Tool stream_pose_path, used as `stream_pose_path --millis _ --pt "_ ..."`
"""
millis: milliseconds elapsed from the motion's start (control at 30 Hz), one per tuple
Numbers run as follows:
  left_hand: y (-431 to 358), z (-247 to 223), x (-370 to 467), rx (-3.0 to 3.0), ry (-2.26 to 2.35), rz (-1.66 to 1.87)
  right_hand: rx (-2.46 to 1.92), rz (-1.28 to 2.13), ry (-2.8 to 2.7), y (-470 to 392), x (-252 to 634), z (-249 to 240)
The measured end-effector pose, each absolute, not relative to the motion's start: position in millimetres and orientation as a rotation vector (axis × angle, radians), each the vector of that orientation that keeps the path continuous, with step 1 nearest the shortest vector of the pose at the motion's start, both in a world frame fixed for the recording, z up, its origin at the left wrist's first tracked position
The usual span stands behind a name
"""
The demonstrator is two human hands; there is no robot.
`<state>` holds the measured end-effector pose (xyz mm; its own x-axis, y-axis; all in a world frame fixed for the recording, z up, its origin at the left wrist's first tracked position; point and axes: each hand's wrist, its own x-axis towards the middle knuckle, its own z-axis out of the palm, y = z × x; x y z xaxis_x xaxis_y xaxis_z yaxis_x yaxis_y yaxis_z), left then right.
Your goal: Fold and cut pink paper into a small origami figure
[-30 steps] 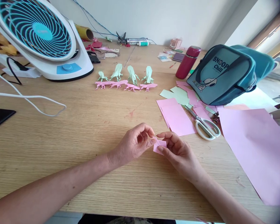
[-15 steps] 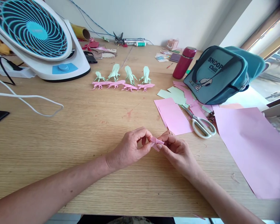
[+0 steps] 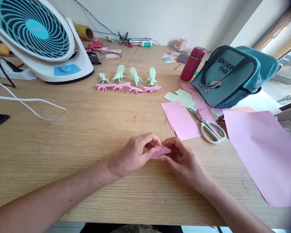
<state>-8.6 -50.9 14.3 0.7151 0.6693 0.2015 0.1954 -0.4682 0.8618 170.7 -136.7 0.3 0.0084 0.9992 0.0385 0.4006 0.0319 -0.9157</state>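
Note:
A small folded piece of pink paper (image 3: 164,151) is between my two hands, above the near middle of the wooden table (image 3: 87,136). My left hand (image 3: 135,153) pinches its left side between thumb and fingers. Around its right side curls my right hand (image 3: 183,157), with the thumb at the lower edge and the fingers behind. Farther back stand several folded green paper figures (image 3: 135,77), and several pink ones (image 3: 121,86) sit in a row in front of them.
White-handled scissors (image 3: 212,131) lie beside stacked pink sheets (image 3: 181,121) and green scraps. A large pink sheet (image 3: 264,152) covers the right side. Behind are a red flask (image 3: 192,64) and a teal bag (image 3: 225,77). A fan (image 3: 63,69) and white cable (image 3: 38,100) are at left.
The pink paper has turned and shifted slightly left, showing a different face. My right thumb has moved a little down and left along it. The view has shifted slightly.

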Motion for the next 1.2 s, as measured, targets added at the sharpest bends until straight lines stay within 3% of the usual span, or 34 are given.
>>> stream_pose_path --millis 333,1200 --pt "-48.4 0.1 -10.1 2.505 0.569 0.587 -1.578 0.636 -1.878 -134.1 172.2 5.5" --pt "-63.1 3.9 -6.4 2.538 0.749 0.487 -1.626 0.641 -1.872 -131.1 168.3 8.7"
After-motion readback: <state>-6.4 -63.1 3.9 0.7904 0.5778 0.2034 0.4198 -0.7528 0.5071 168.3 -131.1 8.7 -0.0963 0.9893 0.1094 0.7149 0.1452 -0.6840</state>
